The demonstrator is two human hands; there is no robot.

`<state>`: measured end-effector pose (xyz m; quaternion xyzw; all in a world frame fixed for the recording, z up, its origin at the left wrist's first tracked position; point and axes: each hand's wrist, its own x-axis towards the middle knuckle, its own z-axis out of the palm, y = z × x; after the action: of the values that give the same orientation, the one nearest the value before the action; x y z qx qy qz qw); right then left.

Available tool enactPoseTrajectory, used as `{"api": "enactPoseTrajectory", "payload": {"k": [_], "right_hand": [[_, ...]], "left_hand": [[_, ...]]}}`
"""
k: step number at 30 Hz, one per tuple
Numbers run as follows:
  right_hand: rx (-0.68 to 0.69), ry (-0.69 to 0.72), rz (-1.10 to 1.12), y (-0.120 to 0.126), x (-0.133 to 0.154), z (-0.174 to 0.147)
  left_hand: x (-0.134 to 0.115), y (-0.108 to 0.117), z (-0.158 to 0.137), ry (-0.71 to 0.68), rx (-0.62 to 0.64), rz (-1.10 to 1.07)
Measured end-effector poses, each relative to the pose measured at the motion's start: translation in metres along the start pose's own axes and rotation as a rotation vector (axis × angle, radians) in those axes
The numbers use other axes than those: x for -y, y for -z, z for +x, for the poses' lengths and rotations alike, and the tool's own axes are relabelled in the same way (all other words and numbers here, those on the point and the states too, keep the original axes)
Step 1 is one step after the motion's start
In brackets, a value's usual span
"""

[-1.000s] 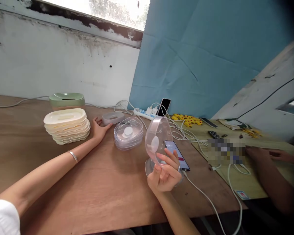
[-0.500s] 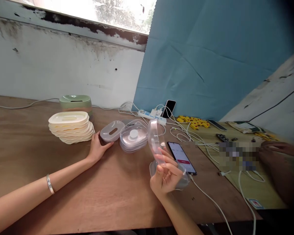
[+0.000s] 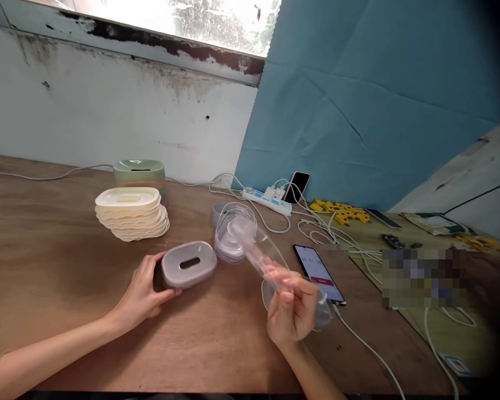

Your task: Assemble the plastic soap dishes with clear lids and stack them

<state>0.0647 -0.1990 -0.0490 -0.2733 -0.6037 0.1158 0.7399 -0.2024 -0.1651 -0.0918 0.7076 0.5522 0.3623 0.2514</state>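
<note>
My left hand (image 3: 144,291) grips a greyish oval box (image 3: 190,264) with a slot in its top, thumb in front and fingers at its left end. Between the thumb and fingers of my right hand (image 3: 290,308) a clear plastic oval cover (image 3: 256,250) is held up, tilted and partly blurred. Behind that cover stands a stack of clear oval lids (image 3: 229,253), partly hidden by it. Another clear piece (image 3: 324,314) lies on the table behind my right hand. Left of the stack's back, a second grey box (image 3: 218,214) shows in part.
A stack of cream oval trays (image 3: 129,214) stands left, before a green slotted box (image 3: 138,175). A phone (image 3: 319,272) lies right, cable attached. A power strip (image 3: 266,200), loose cables and yellow pieces (image 3: 341,212) are farther back. Another person's arm shows at far right, partly pixelated.
My left hand has brought the grey box nearer, away from beside the lid stack. My right hand has tipped the clear cover leftward, toward the stack. The view has shifted slightly.
</note>
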Motion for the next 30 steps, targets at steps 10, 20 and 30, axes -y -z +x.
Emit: {"api": "enactPoseTrajectory", "payload": {"k": [10,20,30], "right_hand": [[0.326,-1.068,0.089,-0.014,0.031,-0.025],[0.576,-0.816,-0.581,-0.008,0.015,-0.020],[0.940,-0.694,-0.237,0.006,0.035,-0.028]], "left_hand": [[0.003,0.017,-0.041,-0.239,0.408,0.014],[-0.019,0.005,-0.051,-0.211,0.377,0.015],[-0.012,-0.003,-0.064,-0.024,0.325,-0.314]]}}
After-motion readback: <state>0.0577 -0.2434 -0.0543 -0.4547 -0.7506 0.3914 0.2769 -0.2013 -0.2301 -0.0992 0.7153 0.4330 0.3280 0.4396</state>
